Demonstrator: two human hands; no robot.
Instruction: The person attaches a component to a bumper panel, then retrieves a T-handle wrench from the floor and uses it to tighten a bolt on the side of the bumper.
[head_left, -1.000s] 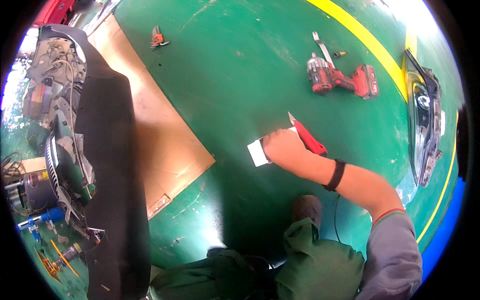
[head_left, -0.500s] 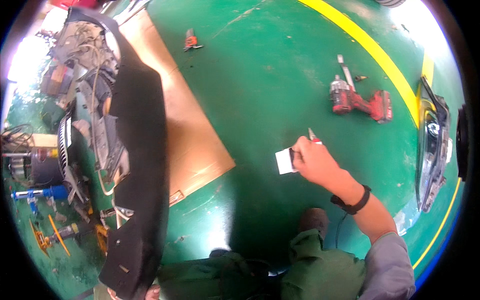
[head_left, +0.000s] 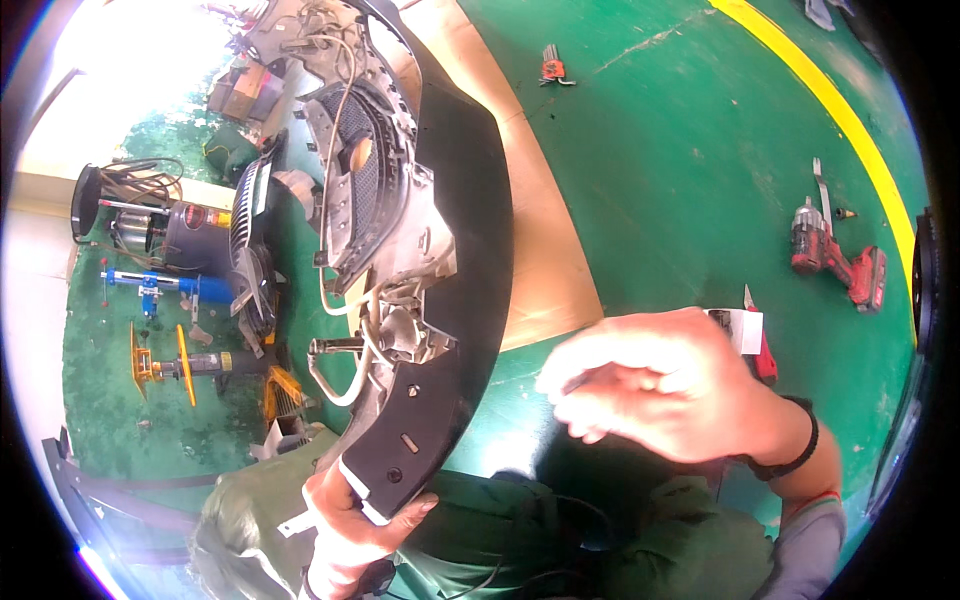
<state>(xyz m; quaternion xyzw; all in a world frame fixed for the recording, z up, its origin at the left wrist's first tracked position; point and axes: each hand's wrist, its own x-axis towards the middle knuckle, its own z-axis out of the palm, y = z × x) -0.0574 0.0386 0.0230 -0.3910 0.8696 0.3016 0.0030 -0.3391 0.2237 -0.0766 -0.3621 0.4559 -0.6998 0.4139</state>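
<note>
A black car bumper cover (head_left: pixel 465 250) stretches from my lap toward the far left, its inner side turned left. My left hand (head_left: pixel 355 525) grips its near end, thumb on the outer face and fingers around the edge. A pale tab sticks out beside those fingers. My right hand (head_left: pixel 670 385) hovers in the air right of the bumper, fingers curled and fingertips pinched. A small dark bit shows between them, too blurred to name. Behind that hand, a small white box (head_left: pixel 746 332) and a red utility knife (head_left: pixel 764 362) lie on the floor.
Cardboard (head_left: pixel 550 270) lies under the bumper. A red cordless impact wrench (head_left: pixel 838 255) rests at right, an orange hex key set (head_left: pixel 552 68) farther off. At left are a grille piece (head_left: pixel 250 240), a blue tool (head_left: pixel 165 285) and a yellow-ended tool (head_left: pixel 190 365).
My right hand has risen from beside the white box and moved toward the bumper. The view has swung left, bringing my left hand and the bumper's near end more fully into sight.
</note>
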